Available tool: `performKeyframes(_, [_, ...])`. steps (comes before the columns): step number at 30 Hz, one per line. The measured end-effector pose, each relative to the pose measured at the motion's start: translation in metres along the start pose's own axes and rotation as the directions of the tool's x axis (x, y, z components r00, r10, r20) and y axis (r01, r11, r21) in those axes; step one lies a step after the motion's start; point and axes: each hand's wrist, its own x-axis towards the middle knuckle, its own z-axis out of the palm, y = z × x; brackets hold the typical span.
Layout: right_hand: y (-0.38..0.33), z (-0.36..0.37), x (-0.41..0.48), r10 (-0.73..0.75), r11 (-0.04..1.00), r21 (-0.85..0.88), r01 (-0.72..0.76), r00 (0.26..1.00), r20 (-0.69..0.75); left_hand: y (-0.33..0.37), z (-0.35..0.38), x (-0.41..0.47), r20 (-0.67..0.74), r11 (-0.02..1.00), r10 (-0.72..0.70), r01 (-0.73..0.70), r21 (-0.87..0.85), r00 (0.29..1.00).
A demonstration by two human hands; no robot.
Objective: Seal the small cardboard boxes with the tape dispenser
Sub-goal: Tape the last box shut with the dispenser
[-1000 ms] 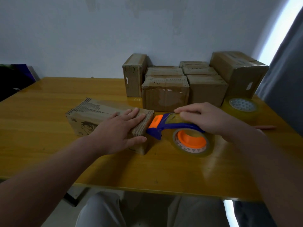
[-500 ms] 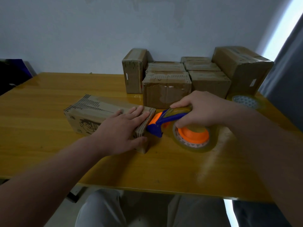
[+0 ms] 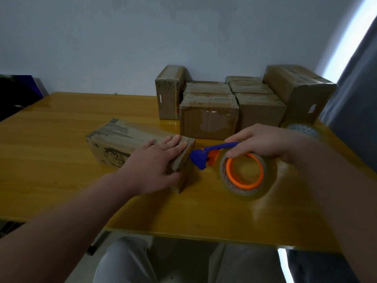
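Tape dispenser gripped by right hand, left hand spread flat on one cardboard box, seven boxes behind

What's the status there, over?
Left hand flat on the front box. Right hand grips tape dispenser, nose at that box's right end. Nothing between them.

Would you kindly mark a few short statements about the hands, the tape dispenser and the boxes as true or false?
1. The left hand lies flat on the near box. True.
2. The right hand is empty. False: it grips the tape dispenser.
3. The dispenser's roll has a green core. False: the core is orange.
4. A spare tape roll lies on the table at the far right. True.
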Motion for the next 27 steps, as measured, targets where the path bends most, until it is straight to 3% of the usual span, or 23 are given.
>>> performKeyframes(6, [0.009, 0.018, 0.002, -0.027, 0.995, -0.098, 0.004, 0.972, -0.232, 0.004, -0.012, -0.023, 0.028, 0.99, -0.086, 0.089, -0.105, 0.996])
performKeyframes(11, [0.007, 0.037, 0.005, -0.048, 0.982, -0.188, -0.002, 0.963, -0.264, 0.024, -0.005, -0.005, -0.113, 0.959, -0.281, 0.275, -0.066, 0.953])
performKeyframes(16, [0.001, 0.031, 0.002, 0.043, 0.923, -0.363, -0.128, 0.972, -0.231, 0.027, -0.006, -0.002, -0.083, 0.95, -0.31, 0.312, 0.02, 0.947])
performKeyframes(23, [0.009, 0.031, 0.003, 0.018, 0.959, -0.27, -0.089, 0.967, -0.254, 0.0, -0.014, -0.024, -0.002, 0.976, -0.207, 0.206, -0.073, 0.978])
performKeyframes(27, [0.017, 0.026, 0.001, -0.12, 0.993, -0.023, 0.118, 0.958, -0.261, -0.027, -0.015, -0.031, 0.017, 0.978, -0.2, 0.201, -0.055, 0.98])
